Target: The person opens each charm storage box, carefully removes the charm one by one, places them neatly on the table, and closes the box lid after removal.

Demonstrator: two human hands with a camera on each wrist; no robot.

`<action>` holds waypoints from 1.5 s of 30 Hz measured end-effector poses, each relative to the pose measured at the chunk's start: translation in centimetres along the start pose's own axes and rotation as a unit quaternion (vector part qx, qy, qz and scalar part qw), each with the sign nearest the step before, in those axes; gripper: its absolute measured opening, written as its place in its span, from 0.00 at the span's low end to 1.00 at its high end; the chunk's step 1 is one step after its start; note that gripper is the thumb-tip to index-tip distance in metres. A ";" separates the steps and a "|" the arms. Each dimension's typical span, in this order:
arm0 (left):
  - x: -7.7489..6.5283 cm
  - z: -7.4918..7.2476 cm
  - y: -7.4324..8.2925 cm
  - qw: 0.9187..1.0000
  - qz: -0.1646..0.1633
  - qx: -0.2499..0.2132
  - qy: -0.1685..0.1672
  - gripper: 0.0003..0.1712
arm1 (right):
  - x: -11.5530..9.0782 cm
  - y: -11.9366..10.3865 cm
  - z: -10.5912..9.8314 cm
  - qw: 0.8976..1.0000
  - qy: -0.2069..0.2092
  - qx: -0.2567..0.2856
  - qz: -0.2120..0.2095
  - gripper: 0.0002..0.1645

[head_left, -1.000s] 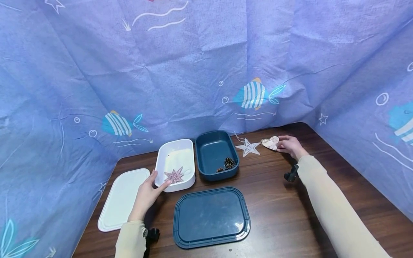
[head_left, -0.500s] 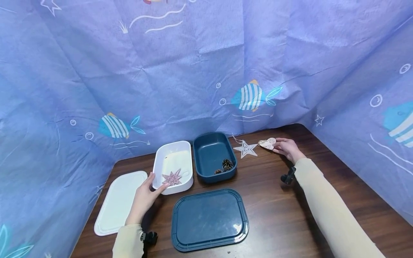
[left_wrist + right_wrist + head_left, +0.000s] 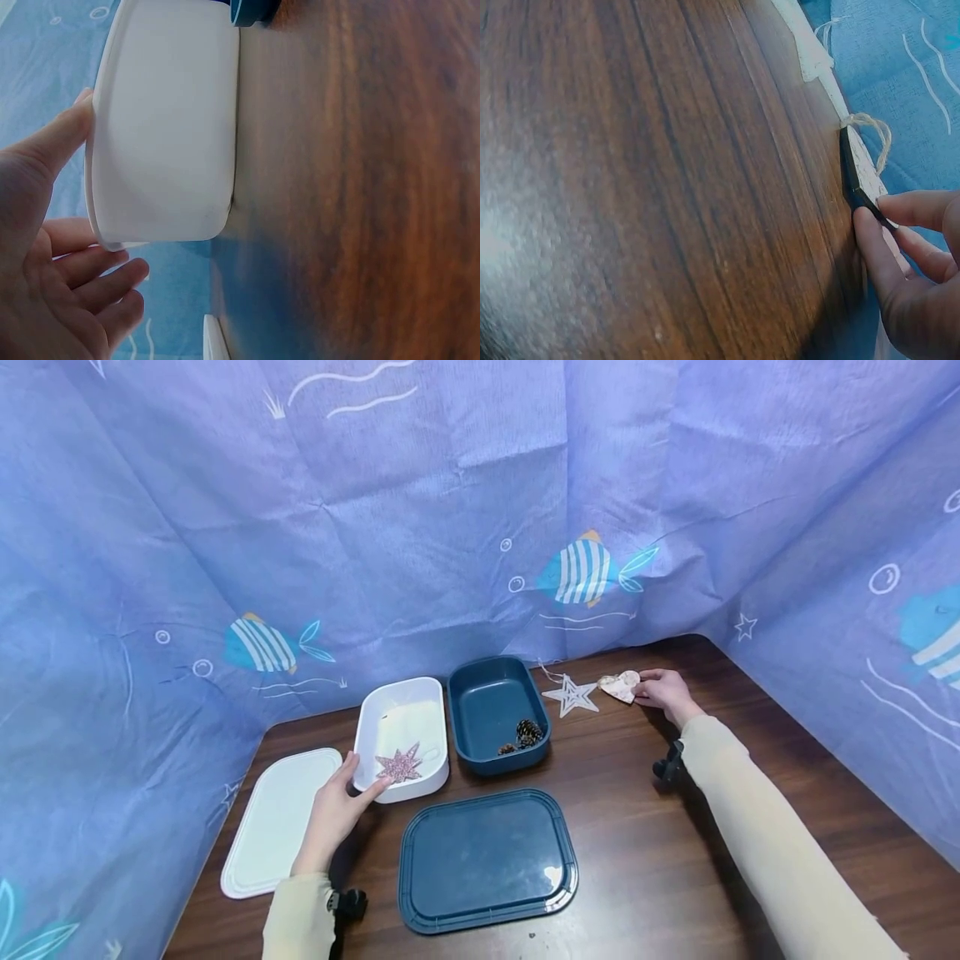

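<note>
In the head view my left hand holds the near left corner of a white box, thumb and index finger at its rim. A glittery pink star ornament lies in that box. At the back right, my right hand pinches the edge of a pale heart-shaped ornament between thumb and fingers. The right wrist view shows the heart ornament's dark edge and twine loop close to the tabletop. Just left of it lies a white star ornament with a string.
A dark blue box with pine cones stands right of the white one. Its blue lid lies in front, a white lid at left. A printed curtain hangs behind the brown table.
The heart ornament has tilted flatter and shows more of its face, with my right hand slightly further left. My left hand keeps its place at the white box. The head view shifts a little.
</note>
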State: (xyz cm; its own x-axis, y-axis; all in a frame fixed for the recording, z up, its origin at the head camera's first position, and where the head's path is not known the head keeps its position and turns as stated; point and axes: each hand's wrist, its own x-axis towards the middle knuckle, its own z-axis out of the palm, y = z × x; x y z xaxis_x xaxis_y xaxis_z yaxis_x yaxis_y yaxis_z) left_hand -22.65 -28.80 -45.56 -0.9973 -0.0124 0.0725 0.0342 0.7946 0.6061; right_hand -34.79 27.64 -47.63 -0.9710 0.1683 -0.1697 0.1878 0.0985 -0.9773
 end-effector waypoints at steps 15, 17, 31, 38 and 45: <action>-0.1 -0.2 -0.4 1.000 -0.008 0.003 -0.005 0.57 | -0.1 -0.3 0.9 0.999 0.025 -0.045 -0.013 0.32; -0.1 -0.3 -0.5 1.000 -0.005 0.004 -0.003 0.56 | -0.1 -0.3 1.1 0.999 0.026 -0.045 -0.013 0.31; 0.0 -0.8 -0.4 1.000 -0.001 0.005 0.002 0.57 | 0.0 0.1 1.2 0.999 0.025 -0.035 -0.019 0.30; 0.2 -0.8 -0.1 1.000 0.003 0.006 0.005 0.57 | 0.2 -0.5 1.0 0.999 0.025 -0.040 -0.021 0.32; 0.2 0.0 -0.4 1.000 0.009 0.002 0.004 0.57 | 0.2 -1.2 0.9 0.996 0.066 -0.053 -0.022 0.31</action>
State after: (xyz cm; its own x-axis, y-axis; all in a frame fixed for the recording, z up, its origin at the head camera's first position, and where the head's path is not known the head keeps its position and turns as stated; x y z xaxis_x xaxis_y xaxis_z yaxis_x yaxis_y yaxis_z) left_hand -22.86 -29.15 -45.77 -0.9959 -0.0032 0.0904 0.0521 0.7971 0.6016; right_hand -35.36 26.70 -46.65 -0.9520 0.2886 -0.1023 0.1671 0.2097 -0.9634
